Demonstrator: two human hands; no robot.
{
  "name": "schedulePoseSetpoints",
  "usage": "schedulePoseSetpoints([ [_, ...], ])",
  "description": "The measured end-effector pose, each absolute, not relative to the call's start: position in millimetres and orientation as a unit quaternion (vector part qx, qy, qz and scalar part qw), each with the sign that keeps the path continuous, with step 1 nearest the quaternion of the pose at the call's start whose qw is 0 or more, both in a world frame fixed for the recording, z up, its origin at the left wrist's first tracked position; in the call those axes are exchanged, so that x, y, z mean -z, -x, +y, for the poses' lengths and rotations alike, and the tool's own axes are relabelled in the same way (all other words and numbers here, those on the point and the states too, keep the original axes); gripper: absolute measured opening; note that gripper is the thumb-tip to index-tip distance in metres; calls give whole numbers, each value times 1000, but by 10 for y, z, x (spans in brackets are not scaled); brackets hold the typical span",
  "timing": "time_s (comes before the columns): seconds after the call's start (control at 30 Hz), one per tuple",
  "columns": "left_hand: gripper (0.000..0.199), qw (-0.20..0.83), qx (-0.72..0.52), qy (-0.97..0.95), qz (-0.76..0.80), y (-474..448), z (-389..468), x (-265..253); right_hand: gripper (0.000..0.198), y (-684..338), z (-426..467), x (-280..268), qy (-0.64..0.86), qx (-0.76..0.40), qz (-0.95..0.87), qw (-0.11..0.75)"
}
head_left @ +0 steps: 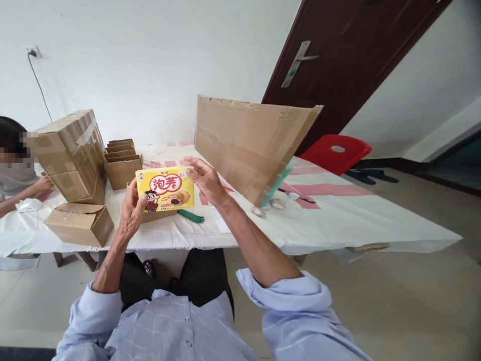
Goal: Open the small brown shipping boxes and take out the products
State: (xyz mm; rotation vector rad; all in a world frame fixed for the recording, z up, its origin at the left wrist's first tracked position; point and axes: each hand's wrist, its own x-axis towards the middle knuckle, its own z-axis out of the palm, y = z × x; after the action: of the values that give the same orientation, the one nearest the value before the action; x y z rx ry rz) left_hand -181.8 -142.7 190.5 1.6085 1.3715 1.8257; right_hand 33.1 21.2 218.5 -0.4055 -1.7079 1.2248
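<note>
A yellow snack box [167, 198] with red and white lettering and a cartoon figure is held above the table, its printed front facing me. My left hand [132, 208] grips its left end, thumb on the front. At the upper right corner, my right hand [206, 179] has its thumb on the front, with other fingers reaching behind. Partly hidden under the snack box is a brown cardboard box [156, 216]. A green curved object [191, 216] lies just right of it, beside a sheet of white paper [219, 219].
A small carton [78, 223] and taped stacked cartons [71, 150] stand left, near several upright cardboard pieces [124, 168]. A large cardboard panel [251, 140] leans at centre right, with tape rolls [277, 203] at its foot. Another person [17, 173] sits far left. A red chair [336, 153] stands behind.
</note>
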Motion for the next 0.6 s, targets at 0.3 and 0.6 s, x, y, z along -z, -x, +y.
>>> schedulePoseSetpoints([
  [0.3, 83, 157, -682, -468, 539, 2049, -1474, -1810, 97, 181, -323, -1719, 200, -465, -698, 506],
  [0.6, 93, 210, -637, -473, 572, 2294, -1150, -1778, 83, 502, -77, -1638, 227, -527, -655, 492],
])
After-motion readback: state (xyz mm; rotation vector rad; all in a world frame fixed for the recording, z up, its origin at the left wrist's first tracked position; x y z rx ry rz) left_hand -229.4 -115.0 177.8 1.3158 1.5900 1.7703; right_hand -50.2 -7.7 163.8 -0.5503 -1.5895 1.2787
